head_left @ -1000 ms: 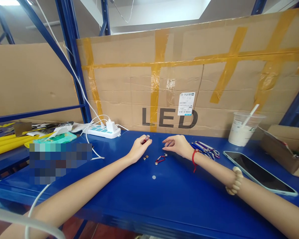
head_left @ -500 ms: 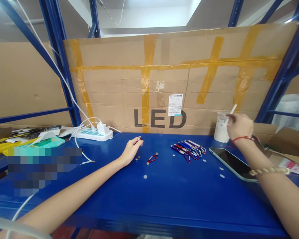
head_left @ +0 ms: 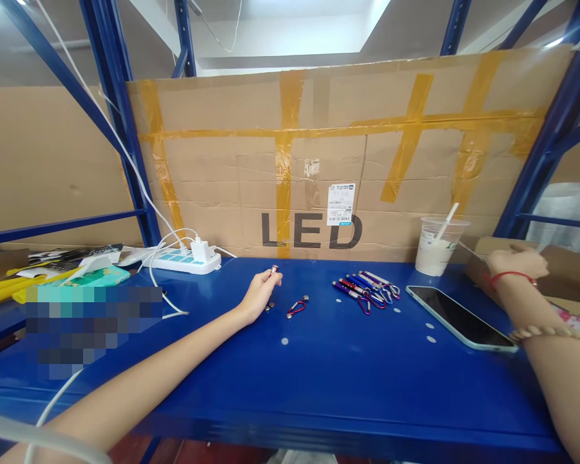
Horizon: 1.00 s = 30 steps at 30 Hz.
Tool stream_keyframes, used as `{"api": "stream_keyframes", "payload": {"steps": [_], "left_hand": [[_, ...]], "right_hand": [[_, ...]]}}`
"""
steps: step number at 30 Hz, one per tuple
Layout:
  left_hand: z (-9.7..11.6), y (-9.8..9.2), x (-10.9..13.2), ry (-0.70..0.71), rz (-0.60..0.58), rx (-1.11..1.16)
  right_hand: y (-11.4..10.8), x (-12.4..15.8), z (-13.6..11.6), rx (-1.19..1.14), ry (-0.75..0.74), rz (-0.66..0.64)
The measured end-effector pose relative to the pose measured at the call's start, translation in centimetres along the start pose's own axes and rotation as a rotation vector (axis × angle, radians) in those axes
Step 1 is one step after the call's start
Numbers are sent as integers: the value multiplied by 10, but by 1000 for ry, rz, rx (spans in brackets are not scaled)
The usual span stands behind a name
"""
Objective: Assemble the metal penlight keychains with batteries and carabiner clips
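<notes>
My left hand (head_left: 260,296) is closed around a short red metal tube (head_left: 273,270), with its silvery end sticking up past the fingertips. Just below that hand lie a few small button cells (head_left: 269,307). A red carabiner clip (head_left: 298,307) with a silvery cap rests to the right of them. Farther right is a bundle of several keychain penlights (head_left: 365,289) in purple, red and blue, with clips attached. My right hand (head_left: 517,263) is over the open cardboard box at the right, fingers loosely stretched out and slightly blurred, with nothing visible in them.
A plastic cup (head_left: 432,248) with a straw stands at the back right. A phone (head_left: 459,319) lies in front of it, near the cardboard box (head_left: 568,270). A white power strip (head_left: 183,260) with cables sits at the back left. A large cardboard sheet (head_left: 212,174) walls the back.
My right hand has left the cup's straw and moved right, over the cardboard box. My left hand has barely moved and keeps the red tube.
</notes>
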State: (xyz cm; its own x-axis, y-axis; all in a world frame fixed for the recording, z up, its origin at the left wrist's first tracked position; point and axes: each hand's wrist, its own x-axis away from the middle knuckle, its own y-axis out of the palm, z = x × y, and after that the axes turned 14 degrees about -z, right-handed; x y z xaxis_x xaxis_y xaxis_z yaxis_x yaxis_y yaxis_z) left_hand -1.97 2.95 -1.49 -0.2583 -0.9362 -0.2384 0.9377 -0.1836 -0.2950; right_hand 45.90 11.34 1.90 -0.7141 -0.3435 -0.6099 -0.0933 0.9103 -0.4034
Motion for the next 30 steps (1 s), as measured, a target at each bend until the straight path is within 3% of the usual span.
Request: {"api": "stream_keyframes", "payload": {"steps": [1,2,5,9,11,14,16,17,20,30], "left_hand": [[0,0,0,-2,0,5],[0,1,0,-3,1,10],[1,2,1,-21,13,16],[2,2,-1,-42,11,57],[1,2,-3,-28,8,101],[1,1,-4,-14,22,111],[2,2,-2,-6,23,80],[3,2,-1,2,16,61],[8,5,4,54,-6,-24],[15,16,14,162,-152,-165]], "right_hand": [[-6,5,-7,-39,268,36],[-13,10,-17,-52,320,61],[-34,31,-53,-60,-14,32],[-49,87,-112,-122,-579,-218],[-54,133,-139,-255,-903,-478],[-65,206,-163,-318,-1329,-1021],[-74,243,-168,-263,-1480,-1216],[-77,255,-168,-239,-1497,-1255],[-81,269,-163,-181,-1462,-1258],[-69,270,-157,-111,-1503,-1138]]}}
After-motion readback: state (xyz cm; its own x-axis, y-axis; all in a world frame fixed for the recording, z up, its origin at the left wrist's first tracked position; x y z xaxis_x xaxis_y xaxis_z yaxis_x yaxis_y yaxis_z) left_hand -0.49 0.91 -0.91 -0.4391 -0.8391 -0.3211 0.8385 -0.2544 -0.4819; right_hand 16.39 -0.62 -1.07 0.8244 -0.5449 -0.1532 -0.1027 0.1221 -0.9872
